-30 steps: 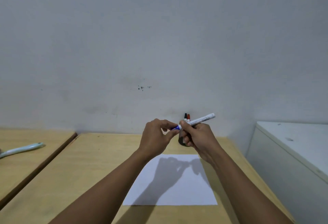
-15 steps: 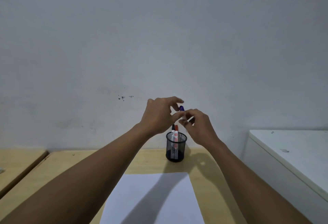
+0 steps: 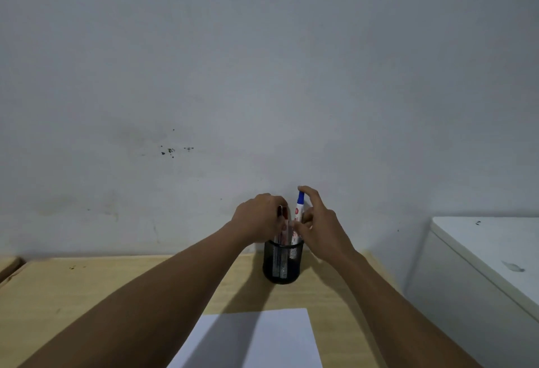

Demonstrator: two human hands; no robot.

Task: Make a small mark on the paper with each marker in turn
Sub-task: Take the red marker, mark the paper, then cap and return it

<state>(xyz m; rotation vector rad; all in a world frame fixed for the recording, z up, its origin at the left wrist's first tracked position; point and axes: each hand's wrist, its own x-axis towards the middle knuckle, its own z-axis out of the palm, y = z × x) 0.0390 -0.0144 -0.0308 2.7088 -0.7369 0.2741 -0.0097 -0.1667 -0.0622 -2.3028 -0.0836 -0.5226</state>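
Observation:
A black mesh pen cup (image 3: 281, 262) stands on the wooden table (image 3: 87, 289) against the wall. A white marker with a blue cap (image 3: 299, 210) stands upright in the cup, and my right hand (image 3: 319, 227) holds it with a fingertip on its cap. My left hand (image 3: 259, 217) is closed around a red-capped marker (image 3: 282, 216) that also stands in the cup; a third marker beside it is mostly hidden. The white paper (image 3: 274, 338) lies in front of the cup, partly shaded by my arms.
A white cabinet (image 3: 481, 254) stands to the right of the table. A second wooden table's corner (image 3: 7, 265) shows at the far left. The grey wall (image 3: 262, 76) rises directly behind the cup.
The blue cap went back on the marker. My right hand lowered the blue marker into the cup, and my left hand dropped onto the red marker. The view tilted upward.

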